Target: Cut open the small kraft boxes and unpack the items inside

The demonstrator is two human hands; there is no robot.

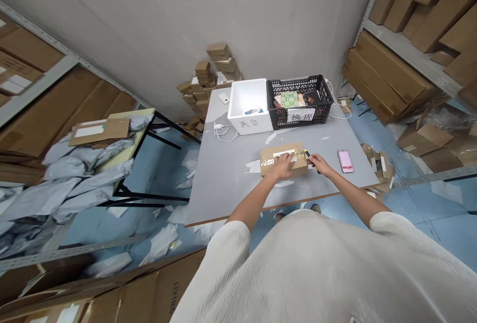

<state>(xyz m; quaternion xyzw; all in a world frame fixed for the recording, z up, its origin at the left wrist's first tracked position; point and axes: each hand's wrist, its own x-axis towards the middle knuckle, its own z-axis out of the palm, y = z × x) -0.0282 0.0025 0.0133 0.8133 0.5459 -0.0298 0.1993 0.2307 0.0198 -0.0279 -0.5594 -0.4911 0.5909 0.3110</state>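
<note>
A taped brown cardboard box (pixel 269 156) with a white label lies on the grey table, near its front edge. My left hand (pixel 282 165) rests on top of the box with its fingers spread over the label. At the box's right end, my right hand (pixel 317 162) is closed round a yellow and black utility knife (pixel 307 153). The knife's tip points toward the box's right side; whether the blade touches the cardboard is too small to tell. Scraps of white paper stick out beside the box.
Behind the box stand a white foam bin (pixel 250 123) and a black plastic crate (pixel 301 118) with colourful packets. A pink-screened phone (pixel 345 161) lies at right. Small boxes (pixel 219 52) are stacked by the wall. Grey mailing bags (pixel 85 174) cover a side table; shelves of cartons flank both sides.
</note>
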